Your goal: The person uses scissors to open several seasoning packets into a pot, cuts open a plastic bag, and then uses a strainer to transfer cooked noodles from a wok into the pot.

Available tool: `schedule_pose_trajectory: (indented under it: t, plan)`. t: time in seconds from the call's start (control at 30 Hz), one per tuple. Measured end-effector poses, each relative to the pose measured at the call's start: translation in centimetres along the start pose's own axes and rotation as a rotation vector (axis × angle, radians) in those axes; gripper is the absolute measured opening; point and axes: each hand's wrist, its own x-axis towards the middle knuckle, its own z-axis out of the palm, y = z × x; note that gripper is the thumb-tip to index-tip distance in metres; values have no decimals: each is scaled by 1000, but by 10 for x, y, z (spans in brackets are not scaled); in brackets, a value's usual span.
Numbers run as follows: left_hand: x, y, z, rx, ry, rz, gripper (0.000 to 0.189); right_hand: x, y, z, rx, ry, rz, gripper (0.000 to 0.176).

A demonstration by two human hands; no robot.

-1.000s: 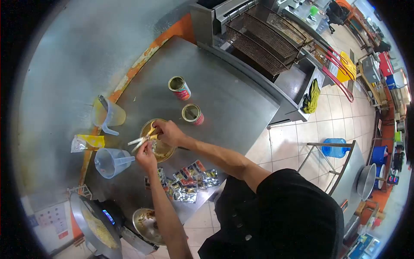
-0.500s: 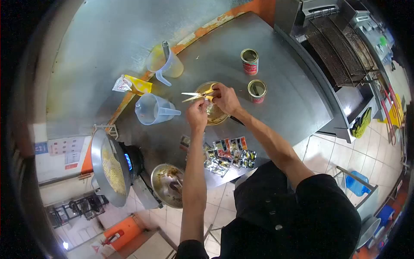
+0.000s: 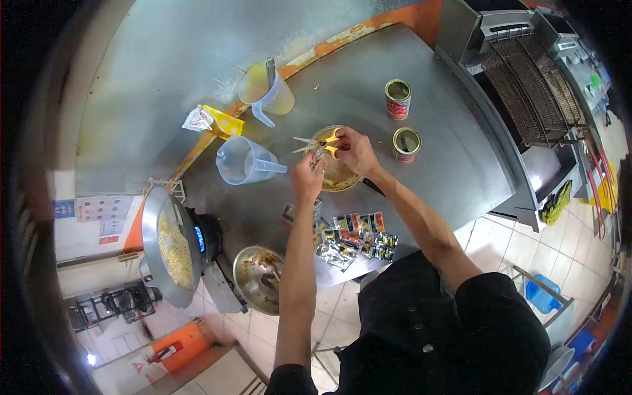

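Observation:
Yellow-handled scissors point(image 3: 333, 139) are gripped in my right hand point(image 3: 357, 154), their blades apart and pointing left. My left hand point(image 3: 308, 178) pinches a small shiny packet point(image 3: 319, 157) just below the blades. Both hands are over the left part of a round pan point(image 3: 340, 176) with a brownish layer inside. Nearer my body, several small sachets point(image 3: 350, 238) lie in a pile on the metal table point(image 3: 454, 158).
Two opened cans point(image 3: 398, 108) stand beyond my right hand. Plastic jugs point(image 3: 247, 161) and a yellow pouch point(image 3: 224, 121) are at the left. A wok point(image 3: 172, 250) sits by a lit burner, near a steel bowl point(image 3: 253, 280). Fryer baskets point(image 3: 526, 85) are at the right.
The view has shifted, so the table items appear slightly further right. The scissor blades look closer together, and more of the shiny packet shows in my left hand.

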Motion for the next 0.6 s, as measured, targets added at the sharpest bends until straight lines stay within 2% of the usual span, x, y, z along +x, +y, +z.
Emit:
schedule_pose_trajectory:
  t: [0.07,0.17,0.23,0.3,0.37,0.4,0.47,0.53,0.6]
  plan:
    - [3,0,-4,258,-82,19,29,-1,-4,1,-30,3,15,42]
    - [2,-2,-10,310,-159,20,29,-3,-7,0,-146,-49,-49,44]
    - [-2,8,-11,216,-80,19,29,-1,-10,-3,-36,66,67,44]
    - [0,12,-13,124,-6,22,29,0,-8,-3,-21,75,67,45]
    - [1,9,-13,59,43,-99,29,-3,-5,-4,-8,82,70,45]
    - [1,8,-11,59,44,-99,29,-6,-5,-5,2,50,49,45]
    - [1,6,-7,8,53,56,30,-8,-5,-6,12,18,28,46]
    - [3,22,-9,12,12,-10,30,-8,2,-5,-9,-8,-50,47]
    - [3,26,-11,16,-30,-79,30,-7,5,-4,17,15,0,47]
